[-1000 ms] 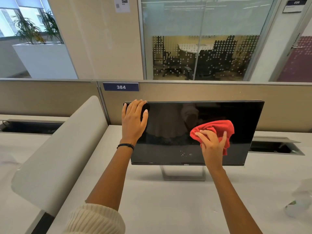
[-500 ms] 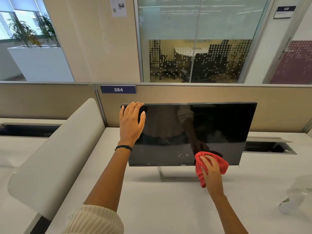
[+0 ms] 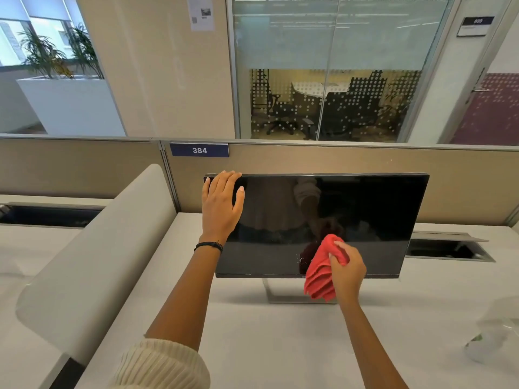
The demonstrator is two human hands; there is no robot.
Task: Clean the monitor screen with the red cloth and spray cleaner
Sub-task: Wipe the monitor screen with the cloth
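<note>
A black monitor (image 3: pixel 365 214) stands on a white desk (image 3: pixel 252 332) on a metal stand. My left hand (image 3: pixel 222 206) lies flat over its top left corner, fingers hooked on the upper edge. My right hand (image 3: pixel 346 269) grips a bunched red cloth (image 3: pixel 320 273) at the screen's lower middle, over the bottom bezel. A few wet specks show on the glass just left of the cloth. A clear spray bottle (image 3: pixel 490 336) lies blurred at the desk's right edge.
A curved white divider (image 3: pixel 92 254) rises on the left. A beige partition (image 3: pixel 463 189) with a "384" label runs behind the monitor. Open cable slots (image 3: pixel 446 249) sit in the desk to the right and far left.
My right hand has swept the red cloth from the screen's upper right middle down to the bottom edge, then slightly left. The left hand has stayed on the top left corner.
</note>
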